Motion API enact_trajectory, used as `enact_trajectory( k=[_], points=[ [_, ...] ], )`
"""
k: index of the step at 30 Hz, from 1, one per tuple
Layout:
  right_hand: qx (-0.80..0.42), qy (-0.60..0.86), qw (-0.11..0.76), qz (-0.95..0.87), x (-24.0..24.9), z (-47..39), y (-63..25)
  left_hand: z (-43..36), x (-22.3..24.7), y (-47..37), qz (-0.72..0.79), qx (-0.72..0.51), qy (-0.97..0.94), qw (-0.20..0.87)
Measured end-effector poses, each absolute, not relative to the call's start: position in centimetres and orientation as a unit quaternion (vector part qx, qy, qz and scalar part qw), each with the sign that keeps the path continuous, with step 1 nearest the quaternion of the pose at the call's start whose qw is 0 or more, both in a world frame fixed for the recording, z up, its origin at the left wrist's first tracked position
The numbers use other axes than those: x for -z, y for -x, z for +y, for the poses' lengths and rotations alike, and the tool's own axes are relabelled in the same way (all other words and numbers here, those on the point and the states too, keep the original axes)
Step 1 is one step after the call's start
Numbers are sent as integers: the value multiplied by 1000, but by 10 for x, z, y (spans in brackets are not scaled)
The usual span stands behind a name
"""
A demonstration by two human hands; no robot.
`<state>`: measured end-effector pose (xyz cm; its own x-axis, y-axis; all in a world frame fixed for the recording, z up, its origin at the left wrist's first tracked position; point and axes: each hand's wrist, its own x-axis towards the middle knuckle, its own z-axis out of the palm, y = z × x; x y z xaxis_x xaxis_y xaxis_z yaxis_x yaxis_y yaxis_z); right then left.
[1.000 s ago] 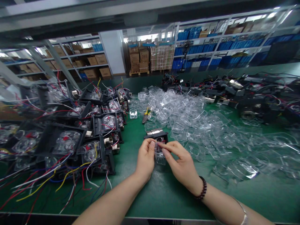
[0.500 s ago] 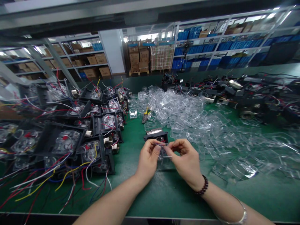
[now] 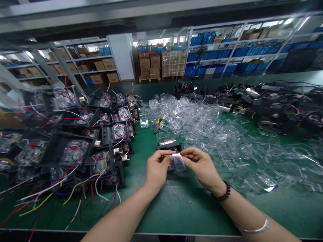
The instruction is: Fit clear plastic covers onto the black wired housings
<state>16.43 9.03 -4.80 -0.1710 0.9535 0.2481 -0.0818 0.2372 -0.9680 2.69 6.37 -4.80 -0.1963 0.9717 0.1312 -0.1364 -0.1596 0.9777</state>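
Note:
Between my two hands is a small clear plastic cover (image 3: 179,163), pinched at its edges by the fingertips. My left hand (image 3: 158,166) grips its left side with thumb and fingers closed. On the right side, my right hand (image 3: 199,164) also pinches it. Just behind the cover, partly hidden by it and my fingers, a black housing (image 3: 169,147) with a silver metal fitting (image 3: 166,142) lies on the green table (image 3: 161,211). What is inside that housing is mostly hidden.
A large heap of clear plastic covers (image 3: 191,114) spreads across the middle and right. Several black housings (image 3: 67,148) with loose coloured wires crowd the left. Yellow-handled pliers (image 3: 157,125) lie beyond my hands. More dark wired parts (image 3: 270,101) are piled at the back right.
The clear cover has turned in my fingers, so its broad face now shows towards me. Both hands stay pinched on it, and my right wrist has shifted slightly right.

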Motion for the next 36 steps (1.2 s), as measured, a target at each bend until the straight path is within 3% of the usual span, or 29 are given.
enact_trajectory(
  k=[5, 11, 14, 17, 23, 28, 32, 36],
  points=[
    [-346, 382, 555, -653, 49, 84, -165, 62, 46, -23, 525, -603, -495, 341],
    [-279, 338, 446, -781, 51, 77, -158, 62, 43, -15, 503, -597, -574, 249],
    [-218, 350, 464, -784, 51, 79, -158, 60, 44, -13, 476, -616, -598, 190],
    [-165, 368, 490, -773, 50, 81, -160, 57, 48, -12, 424, -584, -663, 198],
    [-221, 373, 530, -728, 45, 85, -164, 57, 52, -14, 421, -574, -672, 204],
    [-235, 408, 569, -674, 43, 87, -168, 65, 61, -20, 447, -462, -760, 96],
    [-199, 315, 554, -745, 43, 76, -164, 75, 68, -15, 443, -429, -786, -29],
    [-186, 228, 511, -808, 48, 64, -158, 83, 64, -3, 439, -393, -807, -49]
  ],
)
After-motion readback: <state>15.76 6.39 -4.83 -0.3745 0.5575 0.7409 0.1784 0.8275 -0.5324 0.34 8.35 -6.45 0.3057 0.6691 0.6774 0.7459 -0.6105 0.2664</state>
